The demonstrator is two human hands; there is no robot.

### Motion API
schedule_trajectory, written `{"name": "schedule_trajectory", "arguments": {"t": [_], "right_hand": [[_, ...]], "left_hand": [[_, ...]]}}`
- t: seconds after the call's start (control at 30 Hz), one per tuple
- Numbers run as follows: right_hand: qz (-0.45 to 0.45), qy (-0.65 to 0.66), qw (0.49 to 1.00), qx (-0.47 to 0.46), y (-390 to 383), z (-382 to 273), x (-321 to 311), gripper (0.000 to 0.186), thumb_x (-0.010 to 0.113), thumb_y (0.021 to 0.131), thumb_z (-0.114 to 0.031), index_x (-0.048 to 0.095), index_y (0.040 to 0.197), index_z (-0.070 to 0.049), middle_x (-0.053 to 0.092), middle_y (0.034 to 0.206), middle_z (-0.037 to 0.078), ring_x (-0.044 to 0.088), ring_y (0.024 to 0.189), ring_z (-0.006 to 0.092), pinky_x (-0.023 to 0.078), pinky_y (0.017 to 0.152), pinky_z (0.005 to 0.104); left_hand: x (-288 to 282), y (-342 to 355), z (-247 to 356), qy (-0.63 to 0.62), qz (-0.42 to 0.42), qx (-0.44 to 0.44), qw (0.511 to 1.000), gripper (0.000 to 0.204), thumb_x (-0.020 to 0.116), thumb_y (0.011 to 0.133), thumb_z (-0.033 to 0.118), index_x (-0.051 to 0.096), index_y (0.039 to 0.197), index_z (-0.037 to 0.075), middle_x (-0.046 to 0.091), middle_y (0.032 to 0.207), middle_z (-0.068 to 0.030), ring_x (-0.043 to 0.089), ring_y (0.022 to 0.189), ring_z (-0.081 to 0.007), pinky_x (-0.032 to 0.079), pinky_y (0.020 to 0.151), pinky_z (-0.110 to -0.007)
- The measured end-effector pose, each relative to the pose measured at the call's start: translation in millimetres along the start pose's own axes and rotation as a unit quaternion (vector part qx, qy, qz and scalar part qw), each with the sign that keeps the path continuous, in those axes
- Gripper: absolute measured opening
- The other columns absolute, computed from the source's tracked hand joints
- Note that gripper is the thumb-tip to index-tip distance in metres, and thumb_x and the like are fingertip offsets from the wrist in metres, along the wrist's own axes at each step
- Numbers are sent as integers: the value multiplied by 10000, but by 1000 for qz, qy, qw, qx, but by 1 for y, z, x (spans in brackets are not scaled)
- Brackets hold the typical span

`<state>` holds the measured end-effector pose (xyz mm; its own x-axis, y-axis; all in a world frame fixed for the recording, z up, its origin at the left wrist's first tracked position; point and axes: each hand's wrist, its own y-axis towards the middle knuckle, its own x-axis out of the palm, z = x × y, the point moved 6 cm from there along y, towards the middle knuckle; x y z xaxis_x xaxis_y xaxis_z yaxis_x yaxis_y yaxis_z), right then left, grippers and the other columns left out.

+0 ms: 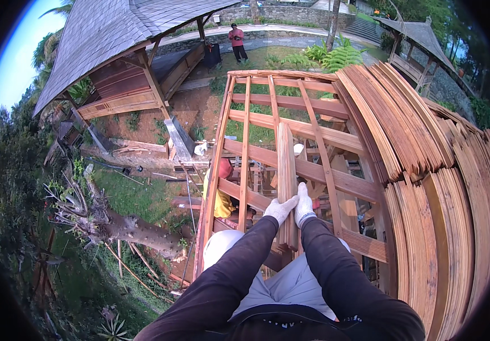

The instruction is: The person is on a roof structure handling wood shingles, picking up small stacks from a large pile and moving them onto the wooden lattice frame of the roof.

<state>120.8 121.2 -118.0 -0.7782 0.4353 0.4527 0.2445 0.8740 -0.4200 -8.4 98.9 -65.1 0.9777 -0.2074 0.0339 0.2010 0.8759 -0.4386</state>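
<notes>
A narrow stack of wooden boards [286, 162] stands lengthwise in front of me, over the open roof frame [344, 177]. My left hand [280, 209], in a whitish work glove, grips the near part of the stack from its left side. My right hand [304, 205], gloved likewise, presses along the stack's right side with its thumb pointing forward. Both hands are closed on the boards, and the fingers beneath are partly hidden. The near end of the stack sticks out between my forearms, above my lap.
Long piles of boards [427, 221] lie along the right slope. Gaps between the battens open to the ground below. A person in a yellow shirt and red headgear [220, 187] is under the frame at left. Another person [237, 42] stands by a shingled pavilion [114, 28].
</notes>
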Motion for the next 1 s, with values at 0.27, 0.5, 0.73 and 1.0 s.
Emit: {"name": "schedule_trajectory", "arguments": {"t": [0.27,0.5,0.73,1.0], "right_hand": [[1,-77,997,28,-27,-16,14,652,605,945,-508,605,1358,-4,669,1242,158,652,1060,269,492,966,383],[-5,-176,984,9,-10,-18,-2,590,656,943,-416,609,1343,15,668,1272,163,643,1098,288,486,972,393],[-21,-272,962,-30,-29,-33,17,641,614,966,-471,632,1273,91,667,1254,221,627,1125,278,468,974,384],[17,-411,901,-135,-8,-45,15,763,643,911,-536,556,1362,73,635,1322,261,617,1231,375,468,1009,407]], "left_hand": [[-9,8,-9,104,-25,-27,994,881,830,726,445,519,1324,-123,674,1214,-245,684,1102,-301,541,944,-366],[-2,6,-9,174,37,-8,984,742,781,755,362,550,1245,-145,683,1120,-251,704,1007,-301,566,853,-369],[-10,-3,2,197,53,-15,979,701,770,758,380,591,1192,-140,710,1024,-230,715,947,-296,566,806,-366],[-2,2,0,143,35,-7,989,698,787,766,360,574,1201,-142,701,1079,-228,713,966,-280,567,806,-357]]}}
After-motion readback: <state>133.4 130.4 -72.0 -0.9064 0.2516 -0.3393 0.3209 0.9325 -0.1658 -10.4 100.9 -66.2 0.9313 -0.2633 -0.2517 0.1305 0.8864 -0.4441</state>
